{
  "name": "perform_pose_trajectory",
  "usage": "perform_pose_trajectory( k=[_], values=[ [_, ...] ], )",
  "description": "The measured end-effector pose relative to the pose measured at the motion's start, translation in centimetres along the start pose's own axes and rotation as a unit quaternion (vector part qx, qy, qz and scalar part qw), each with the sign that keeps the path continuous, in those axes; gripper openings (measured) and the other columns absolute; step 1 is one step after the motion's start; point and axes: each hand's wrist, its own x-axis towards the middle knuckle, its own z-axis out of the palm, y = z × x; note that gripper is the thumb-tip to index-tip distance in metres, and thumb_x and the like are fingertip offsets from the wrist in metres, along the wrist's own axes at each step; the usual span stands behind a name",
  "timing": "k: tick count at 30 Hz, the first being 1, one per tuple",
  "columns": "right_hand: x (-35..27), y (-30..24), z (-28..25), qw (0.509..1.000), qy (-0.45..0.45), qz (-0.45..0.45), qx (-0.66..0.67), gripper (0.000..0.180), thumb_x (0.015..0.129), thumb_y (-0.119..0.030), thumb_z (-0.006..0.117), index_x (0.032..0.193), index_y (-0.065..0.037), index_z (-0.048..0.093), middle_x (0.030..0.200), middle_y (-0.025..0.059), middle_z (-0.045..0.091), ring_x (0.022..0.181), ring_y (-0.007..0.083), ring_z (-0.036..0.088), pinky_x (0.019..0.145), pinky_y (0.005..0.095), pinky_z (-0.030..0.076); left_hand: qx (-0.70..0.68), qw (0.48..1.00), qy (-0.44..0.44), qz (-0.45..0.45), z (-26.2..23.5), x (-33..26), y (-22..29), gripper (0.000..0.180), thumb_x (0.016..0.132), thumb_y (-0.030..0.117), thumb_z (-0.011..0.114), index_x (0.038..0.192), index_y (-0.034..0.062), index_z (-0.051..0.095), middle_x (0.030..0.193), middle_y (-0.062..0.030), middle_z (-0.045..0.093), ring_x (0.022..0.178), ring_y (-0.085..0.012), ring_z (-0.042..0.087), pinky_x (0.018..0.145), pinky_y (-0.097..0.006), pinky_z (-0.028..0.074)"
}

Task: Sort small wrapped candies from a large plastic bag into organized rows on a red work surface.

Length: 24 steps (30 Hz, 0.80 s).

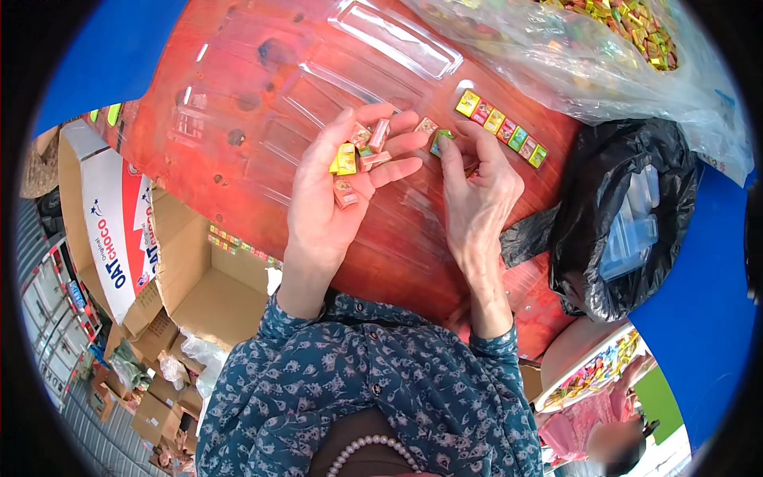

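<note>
My left hand (318, 211) is palm up with its fingers curled, cupping several small wrapped sweets (346, 160) in red, brown and yellow. Between the thumb and fingers of my right hand (485, 191) is a green wrapped sweet (439, 145), just above the table. A reddish-brown sweet (426, 126) lies right beside it. Farther right, a narrow clear case (502, 127) holds a row of yellow, red, green and brown sweets. Part of what lies under my right hand is hidden by its fingers.
Clear plastic trays (397, 38) lie on the red table (214, 87). A clear bag (540, 75) of sweets is at the far right, near a black bag (576, 238) with clear plastic cases. An open cardboard box (226, 302) stands left; a person in pink (580, 425) is lower right.
</note>
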Motion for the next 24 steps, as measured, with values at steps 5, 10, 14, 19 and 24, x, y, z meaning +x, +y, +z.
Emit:
perform_pose_trajectory(
  k=[5, 10, 14, 19, 24],
  values=[
    [0.3, 1.2, 0.5, 0.993, 0.005, -0.116, -0.029, 0.012, 0.079, 0.000, 0.065, 0.091, -0.001, 0.063, 0.078, 0.0154, 0.061, 0.073, 0.0323, 0.060, 0.064, 0.0386, 0.048, 0.012, 1.000, -0.004, -0.020, -0.5, 0.7, -0.6, 0.043, 0.100, 0.028, 0.036, 0.123, -0.0057, 0.049, 0.128, -0.0296, 0.050, 0.113, -0.0367, 0.056, 0.093, -0.044, 0.051],
    [0.4, 1.4, 0.9, 0.998, -0.006, -0.066, -0.017, 0.011, 0.079, -0.002, 0.065, 0.090, -0.002, 0.063, 0.077, 0.0148, 0.060, 0.074, 0.0321, 0.060, 0.064, 0.0392, 0.047, 0.034, 0.999, 0.016, -0.003, -0.5, 1.3, -0.9, 0.040, 0.099, 0.026, 0.040, 0.122, -0.0047, 0.052, 0.119, -0.0248, 0.057, 0.106, -0.0336, 0.061, 0.091, -0.042, 0.051],
    [0.8, 1.9, 1.3, 0.988, -0.002, -0.123, -0.093, 0.009, 0.080, -0.006, 0.066, 0.088, -0.003, 0.063, 0.077, 0.0141, 0.060, 0.072, 0.0317, 0.058, 0.061, 0.0397, 0.046, 0.016, 1.000, 0.016, -0.003, -0.9, 1.8, -1.0, 0.038, 0.098, 0.023, 0.040, 0.121, -0.0052, 0.053, 0.118, -0.0248, 0.057, 0.106, -0.0338, 0.061, 0.091, -0.042, 0.051],
    [0.9, 2.0, 1.7, 0.990, 0.011, -0.116, -0.085, 0.010, 0.079, -0.007, 0.066, 0.088, -0.003, 0.063, 0.076, 0.0139, 0.060, 0.070, 0.0315, 0.058, 0.061, 0.0400, 0.046, 0.019, 1.000, 0.014, -0.001, -0.9, 2.2, -1.3, 0.038, 0.098, 0.022, 0.040, 0.120, -0.0060, 0.053, 0.117, -0.0243, 0.058, 0.105, -0.0337, 0.061, 0.090, -0.042, 0.052],
    [0.4, 2.1, 1.5, 0.996, 0.006, -0.074, -0.042, 0.012, 0.079, -0.005, 0.067, 0.089, -0.002, 0.062, 0.078, 0.0144, 0.062, 0.070, 0.0311, 0.059, 0.061, 0.0386, 0.047, 0.020, 1.000, 0.020, -0.001, -1.3, 2.4, -1.4, 0.037, 0.098, 0.023, 0.041, 0.118, -0.0060, 0.054, 0.115, -0.0236, 0.059, 0.104, -0.0337, 0.062, 0.089, -0.042, 0.052]
  ],
)
